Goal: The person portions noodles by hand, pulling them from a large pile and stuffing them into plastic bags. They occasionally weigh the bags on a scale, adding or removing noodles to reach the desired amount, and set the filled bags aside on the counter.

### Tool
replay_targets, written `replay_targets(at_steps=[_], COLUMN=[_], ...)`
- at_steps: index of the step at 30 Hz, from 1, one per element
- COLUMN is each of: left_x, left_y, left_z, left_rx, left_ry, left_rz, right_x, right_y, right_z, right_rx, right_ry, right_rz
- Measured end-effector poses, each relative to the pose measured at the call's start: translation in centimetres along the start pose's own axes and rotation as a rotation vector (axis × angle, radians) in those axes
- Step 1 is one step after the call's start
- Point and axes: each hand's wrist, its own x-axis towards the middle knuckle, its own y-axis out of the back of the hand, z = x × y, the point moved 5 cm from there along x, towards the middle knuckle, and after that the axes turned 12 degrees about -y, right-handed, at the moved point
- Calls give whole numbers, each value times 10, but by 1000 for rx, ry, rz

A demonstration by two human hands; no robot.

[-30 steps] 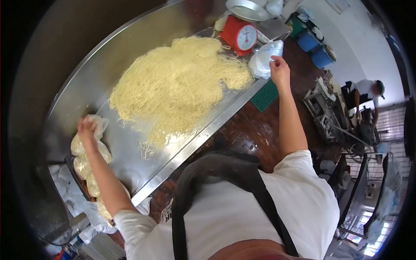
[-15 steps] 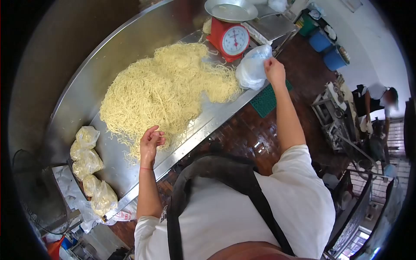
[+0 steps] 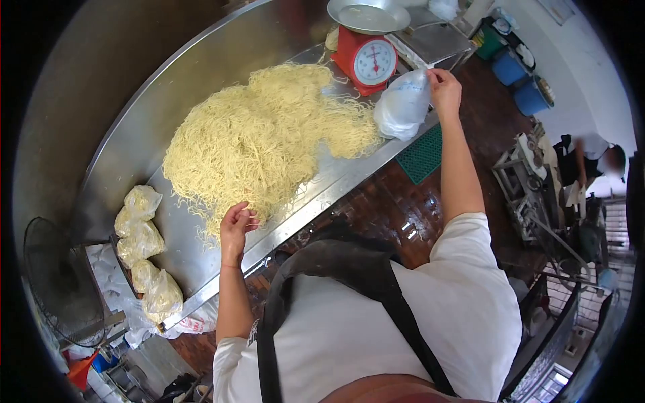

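A large loose heap of pale yellow noodles (image 3: 248,141) lies spread on the metal table. My left hand (image 3: 236,227) hovers at its near lower edge, fingers loosely curled and apart, with nothing in them. Farther right, my right hand (image 3: 446,91) pinches the upper corner of a plastic bag (image 3: 405,101) in a whitish stack with blue print. This stack rests near the table's front edge, beside the right end of the noodles. Just behind it stands a red dial scale (image 3: 368,62) with a round metal pan (image 3: 369,15) on top.
Several knotted clear bags of noodles (image 3: 141,243) line the table's left end. The metal table (image 3: 339,190) has a raised back wall. A green mat (image 3: 421,156) lies on the brown floor, with blue buckets (image 3: 533,95) beyond. Another person (image 3: 591,161) stands by a machine at right.
My right hand has drawn the bag's corner up and to the right, so the bag stands taller. My left hand stays by the noodles. The whole view has shifted slightly.
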Motion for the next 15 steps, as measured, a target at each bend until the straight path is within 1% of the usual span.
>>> replay_targets(at_steps=[1, 4, 7, 10, 11, 14, 15], left_x=[-2, -8, -10, -15, -15, -19, -20], left_y=[4, 16, 21, 27, 31, 41, 47], left_z=[-1, -7, -11, -13, -14, -9, -8], left_rx=[4, 7, -6, -9, -13, -108, -143], left_ry=[8, 19, 14, 13, 9, 14, 19], left_rz=[12, 28, 26, 18, 21, 24, 20], right_x=[1, 7, 15, 18, 14, -35, -54], right_y=[0, -3, 4, 18, 15, 40, 25], right_z=[-1, 0, -12, -31, -44, -133, -146], right_rx=[19, -51, 45, 400, 785, 1104, 1344], right_ry=[7, 35, 26, -215, -262, -345, -270], right_rz=[-20, -2, 121, 59, 34, -24, -199])
